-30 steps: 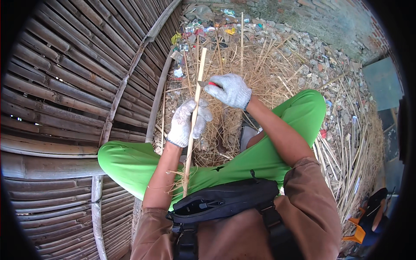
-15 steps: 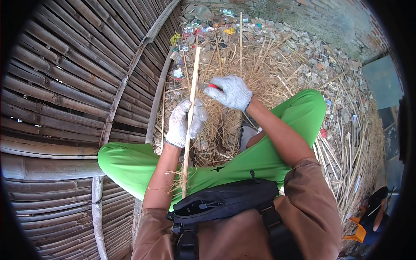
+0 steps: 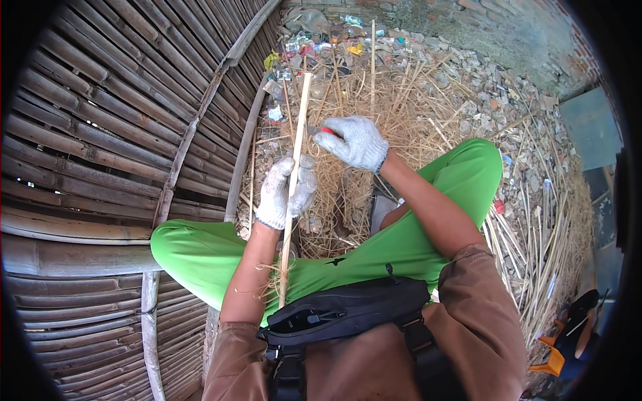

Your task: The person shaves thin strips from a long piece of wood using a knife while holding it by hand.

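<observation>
A long pale strip of split bamboo (image 3: 300, 120) runs upright from my lap to beyond my hands. My left hand (image 3: 286, 190), in a whitish knit glove, is closed around its middle. Curled shavings (image 3: 275, 279) cling about the strip's lower end, over my left forearm. My right hand (image 3: 356, 143), gloved the same way, grips a knife (image 3: 326, 131) with a red handle. Its short blade points left and lies close to the strip's right edge, above my left hand; whether it touches cannot be made out. Most of the handle is hidden in the glove.
A bamboo slat wall (image 3: 114, 134) rises close on my left. Straw-like shavings (image 3: 401, 100) cover the ground ahead, with rubble and litter (image 3: 321, 47) beyond. Thin bamboo strips (image 3: 528, 247) lie in a pile at right. A black waist bag (image 3: 348, 311) rests on my lap.
Both hands stay in nearly the same place. The top of the bamboo strip has shifted slightly to the right, and the strip seems turned a little in my left hand.
</observation>
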{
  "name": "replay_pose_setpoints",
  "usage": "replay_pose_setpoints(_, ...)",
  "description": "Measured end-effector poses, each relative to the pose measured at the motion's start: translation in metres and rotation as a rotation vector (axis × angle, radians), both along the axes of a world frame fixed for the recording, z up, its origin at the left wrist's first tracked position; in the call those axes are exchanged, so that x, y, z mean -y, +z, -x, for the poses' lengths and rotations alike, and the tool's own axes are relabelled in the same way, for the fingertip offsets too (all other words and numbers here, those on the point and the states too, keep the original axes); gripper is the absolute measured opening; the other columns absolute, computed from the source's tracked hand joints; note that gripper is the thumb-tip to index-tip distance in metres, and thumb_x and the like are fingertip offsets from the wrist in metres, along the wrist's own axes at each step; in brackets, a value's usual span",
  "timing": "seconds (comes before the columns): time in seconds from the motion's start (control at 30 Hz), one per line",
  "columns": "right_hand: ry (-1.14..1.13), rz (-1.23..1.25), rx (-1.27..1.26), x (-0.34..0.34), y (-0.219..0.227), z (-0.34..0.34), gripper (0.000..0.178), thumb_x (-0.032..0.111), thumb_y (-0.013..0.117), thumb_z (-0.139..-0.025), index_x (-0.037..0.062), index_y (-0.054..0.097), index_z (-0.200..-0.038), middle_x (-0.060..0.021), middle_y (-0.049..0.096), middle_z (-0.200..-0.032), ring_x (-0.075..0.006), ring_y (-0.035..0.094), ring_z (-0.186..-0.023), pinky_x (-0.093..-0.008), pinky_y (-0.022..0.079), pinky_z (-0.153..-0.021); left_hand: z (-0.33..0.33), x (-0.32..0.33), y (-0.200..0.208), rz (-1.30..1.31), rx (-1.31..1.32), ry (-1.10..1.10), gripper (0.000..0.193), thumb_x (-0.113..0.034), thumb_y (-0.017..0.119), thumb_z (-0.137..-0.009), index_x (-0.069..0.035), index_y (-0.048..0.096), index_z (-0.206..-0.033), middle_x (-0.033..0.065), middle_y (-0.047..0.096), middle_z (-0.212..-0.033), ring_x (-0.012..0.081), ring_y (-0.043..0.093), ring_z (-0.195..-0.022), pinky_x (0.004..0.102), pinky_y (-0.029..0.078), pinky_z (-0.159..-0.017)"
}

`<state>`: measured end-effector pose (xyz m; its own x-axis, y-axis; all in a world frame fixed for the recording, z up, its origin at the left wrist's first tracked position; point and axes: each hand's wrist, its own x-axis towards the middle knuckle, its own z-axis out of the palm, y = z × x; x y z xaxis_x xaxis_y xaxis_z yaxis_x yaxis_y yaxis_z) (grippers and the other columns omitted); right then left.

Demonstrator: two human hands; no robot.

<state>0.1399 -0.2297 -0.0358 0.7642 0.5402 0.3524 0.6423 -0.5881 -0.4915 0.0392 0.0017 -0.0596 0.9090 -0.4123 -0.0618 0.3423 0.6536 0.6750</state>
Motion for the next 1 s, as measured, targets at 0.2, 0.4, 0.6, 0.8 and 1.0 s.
replay_pose_setpoints(0.2,-0.026,-0.006,0.072,-0.003,-0.001,-0.002,0.053,0.062,0.058,-0.104,0.0130,0.071,-0.092,-0.0167,0.073,-0.081,-0.0421,0.073,-0.078,-0.0551,0.056,-0.071,0.002,0.004,0.004,-0.071,0.001,0.002,0.042,-0.043,0.061,-0.107,-0.003,0.066,-0.120,0.0069,0.061,-0.068,0.0154,0.046,-0.039,0.0289,0.038,-0.036)
replay_pose_setpoints(0.4,-0.049,-0.013,0.122,-0.003,-0.003,-0.007,0.057,0.065,0.053,-0.105,0.0132,0.072,-0.093,-0.0164,0.075,-0.084,-0.0410,0.074,-0.080,-0.0542,0.058,-0.071,0.004,0.016,0.008,-0.163,-0.090,0.056,0.041,-0.040,0.061,-0.107,-0.001,0.066,-0.120,0.0039,0.057,-0.067,0.0127,0.043,-0.040,0.0286,0.035,-0.036)
replay_pose_setpoints(0.6,-0.453,0.046,-0.002,0.053,0.020,-0.065,0.071,0.073,0.037,-0.107,0.0126,0.074,-0.107,-0.0203,0.078,-0.100,-0.0416,0.075,-0.096,-0.0565,0.058,-0.082,0.015,0.014,-0.001,0.069,-0.112,-0.127,0.038,-0.035,0.060,-0.109,-0.001,0.064,-0.124,0.0039,0.056,-0.068,0.0116,0.040,-0.039,0.0289,0.031,-0.035)
replay_pose_setpoints(0.8,-0.304,-0.153,0.022,0.038,0.012,-0.036,0.058,0.065,0.050,-0.107,0.0112,0.071,-0.103,-0.0236,0.075,-0.095,-0.0453,0.073,-0.093,-0.0585,0.056,-0.079,0.015,0.028,0.012,-0.322,0.021,0.250,0.028,-0.019,0.063,-0.110,0.000,0.060,-0.131,0.0074,0.064,-0.084,0.0148,0.055,-0.055,0.0272,0.039,-0.044)
replay_pose_setpoints(1.0,-0.073,-0.045,0.013,0.001,-0.009,-0.005,0.050,0.059,0.054,-0.107,0.0119,0.068,-0.097,-0.0198,0.073,-0.087,-0.0453,0.072,-0.083,-0.0571,0.056,-0.074,0.011,0.023,0.009,-0.293,-0.022,0.176,0.028,-0.023,0.060,-0.111,0.001,0.062,-0.125,0.0037,0.057,-0.075,0.0142,0.052,-0.053,0.0280,0.038,-0.045)
